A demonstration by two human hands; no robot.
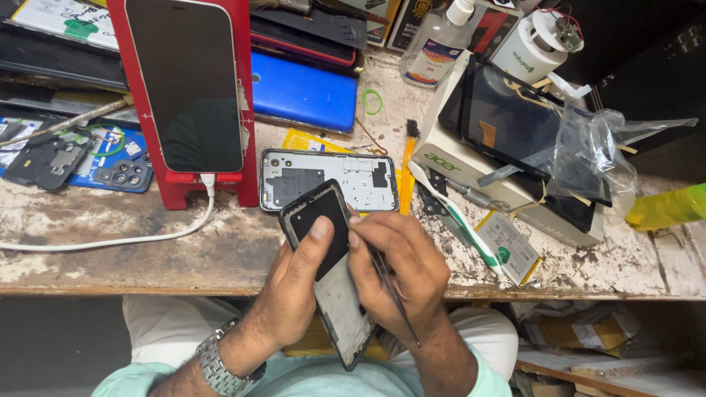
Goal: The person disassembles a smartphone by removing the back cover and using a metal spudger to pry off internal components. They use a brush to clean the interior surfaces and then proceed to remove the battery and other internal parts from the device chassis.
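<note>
Two hands work above the worktop (pixel 110 242) edge: the left hand (pixel 294 283) is clamped around one phone frame (pixel 327 272), the right hand (pixel 401 268) pinches one thin tool (pixel 393 294) against it; a second frame (pixel 331 180) lies on the worktop

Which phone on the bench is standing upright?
The black-screened phone in the red stand, cable plugged in. The opened phone and blue one lie flat.

Landmark: opened grey phone back frame (pixel 329 179), lying flat on worn wooden bench (pixel 110 250). Left of it, red upright phone stand (pixel 246 110); right, white cardboard box (pixel 471 173). Behind, blue flat case (pixel 305 92).
</note>
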